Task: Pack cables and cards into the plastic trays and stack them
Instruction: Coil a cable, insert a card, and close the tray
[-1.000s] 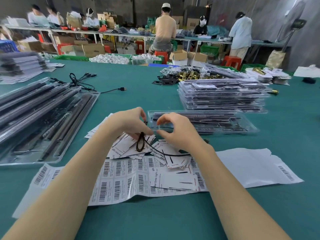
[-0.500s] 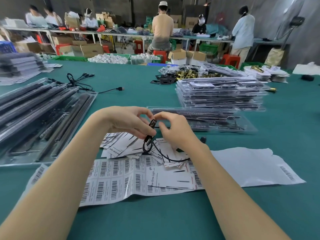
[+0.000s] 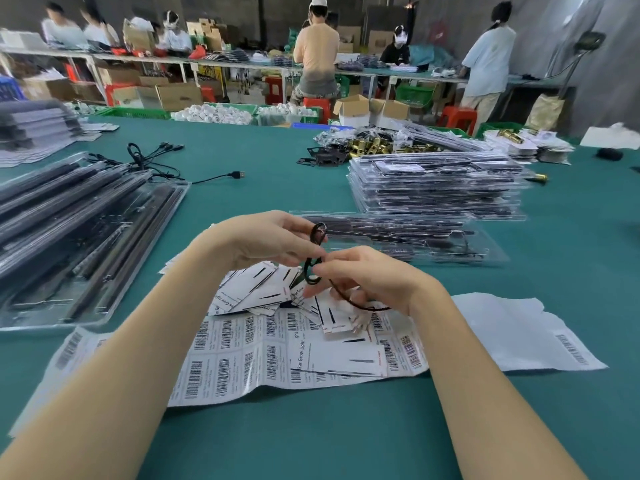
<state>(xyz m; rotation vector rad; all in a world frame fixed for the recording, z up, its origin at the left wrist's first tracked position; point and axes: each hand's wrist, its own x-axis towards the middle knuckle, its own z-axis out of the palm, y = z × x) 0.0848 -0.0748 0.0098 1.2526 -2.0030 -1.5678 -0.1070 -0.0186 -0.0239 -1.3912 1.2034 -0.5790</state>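
My left hand (image 3: pixel 263 240) and my right hand (image 3: pixel 374 277) meet over the table's middle, both pinching a thin black cable (image 3: pixel 313 270) coiled into small loops between them; its tail trails under my right palm. Below the hands lies a loose heap of white cards (image 3: pixel 263 289) on barcode label sheets (image 3: pixel 242 355). Just beyond the hands sits one clear plastic tray (image 3: pixel 450 237) holding black rods. Behind it stands a stack of filled trays (image 3: pixel 436 188).
A large batch of clear trays with long black rods (image 3: pixel 79 230) fills the left side. Loose black USB cables (image 3: pixel 156 161) lie behind it. Brass fittings and black parts (image 3: pixel 367 148) sit far centre. Several people work at benches in the back.
Both hands have lifted the cable higher off the cards and wound it into tighter loops; my left hand now holds the top loop farther from me.
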